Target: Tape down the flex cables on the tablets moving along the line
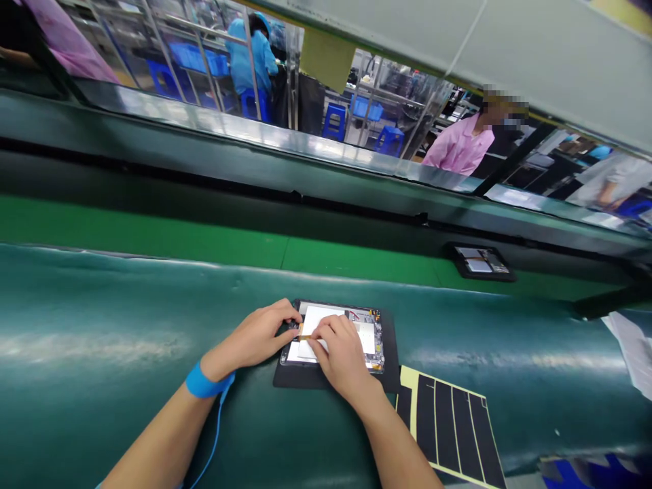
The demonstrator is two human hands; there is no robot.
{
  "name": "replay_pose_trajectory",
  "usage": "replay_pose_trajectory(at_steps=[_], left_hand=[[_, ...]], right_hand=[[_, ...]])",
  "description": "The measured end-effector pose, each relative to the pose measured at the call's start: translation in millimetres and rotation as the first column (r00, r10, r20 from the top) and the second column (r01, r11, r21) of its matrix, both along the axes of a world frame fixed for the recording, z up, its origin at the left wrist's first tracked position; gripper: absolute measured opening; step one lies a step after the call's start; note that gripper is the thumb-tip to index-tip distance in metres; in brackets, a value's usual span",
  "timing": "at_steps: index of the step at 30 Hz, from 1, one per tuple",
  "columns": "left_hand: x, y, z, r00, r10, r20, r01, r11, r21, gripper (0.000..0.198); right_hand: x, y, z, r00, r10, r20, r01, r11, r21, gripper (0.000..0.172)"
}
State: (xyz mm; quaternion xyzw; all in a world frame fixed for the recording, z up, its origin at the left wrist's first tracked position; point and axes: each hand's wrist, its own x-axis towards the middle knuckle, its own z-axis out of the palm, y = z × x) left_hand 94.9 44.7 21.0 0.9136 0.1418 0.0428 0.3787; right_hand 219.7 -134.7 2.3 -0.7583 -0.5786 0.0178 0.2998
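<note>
An opened tablet (364, 337) lies on a black pad (391, 353) on the green bench, its white battery panels and circuit boards exposed. My left hand (265, 334) rests at the tablet's left edge, thumb and fingers bent close around the end of an orange flex cable (306, 337). Over the middle of the tablet, my right hand (339, 350) has its fingertips pinched at the cable's other end. Whether the left fingertips grip the cable or only press beside it is hard to make out. A blue wrist strap (206, 382) with a cord is on my left wrist.
Right of the pad lies a yellow sheet with black adhesive strips (453, 428). A second opened tablet (481, 263) sits on the green strip (229, 243) farther back. White sheeting (631, 350) lies at the right edge. Beyond the ledge are people in pink and blue clothing.
</note>
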Motion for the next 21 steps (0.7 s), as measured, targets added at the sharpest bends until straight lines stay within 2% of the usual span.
replay_pose_trajectory(at_steps=[8, 21], left_hand=[[0.5, -4.2, -5.7, 1.0, -0.008, -0.007, 0.008, 1.0, 0.006, 0.012], [1.9, 2.4, -7.8, 0.994, 0.111, 0.01, -0.111, 0.994, 0.008, 0.012]], right_hand=[[4.7, -1.1, -2.1, 0.999, -0.036, 0.001, 0.036, 0.995, 0.093, 0.005], [10.3, -4.2, 1.8, 0.999, -0.042, -0.016, 0.043, 0.998, 0.056, 0.013]])
